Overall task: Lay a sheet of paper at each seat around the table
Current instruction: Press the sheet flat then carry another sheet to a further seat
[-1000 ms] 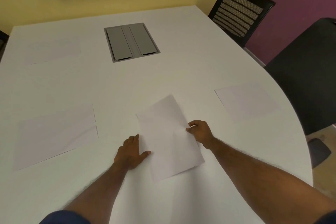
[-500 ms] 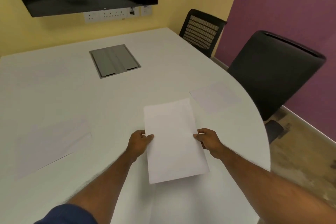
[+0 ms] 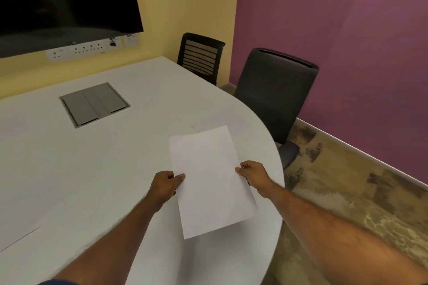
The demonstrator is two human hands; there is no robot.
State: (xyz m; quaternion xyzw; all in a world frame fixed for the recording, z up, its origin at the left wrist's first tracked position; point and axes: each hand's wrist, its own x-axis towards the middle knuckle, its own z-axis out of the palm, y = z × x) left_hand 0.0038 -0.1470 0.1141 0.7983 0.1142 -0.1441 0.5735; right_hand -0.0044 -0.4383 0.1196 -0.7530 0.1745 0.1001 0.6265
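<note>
I hold a white sheet of paper (image 3: 209,178) lifted above the white table (image 3: 115,169), near its rounded right end. My left hand (image 3: 165,185) pinches the sheet's left edge and my right hand (image 3: 253,174) pinches its right edge. Behind the held sheet, another sheet (image 3: 240,124) lies flat on the table in front of the nearer black chair (image 3: 275,92); the held sheet covers part of it. At the lower left a third sheet (image 3: 25,222) lies on the table, faint against the surface.
A grey cable hatch (image 3: 93,105) is set into the table's middle. A second black chair with a mesh back (image 3: 200,56) stands at the far right side. A dark screen (image 3: 64,0) and wall sockets (image 3: 88,48) are on the yellow wall. Patterned floor lies to the right.
The sheet lay on the table under my hands a second ago; both hands have picked it up. My view has swung to the right, toward the chairs and the purple wall.
</note>
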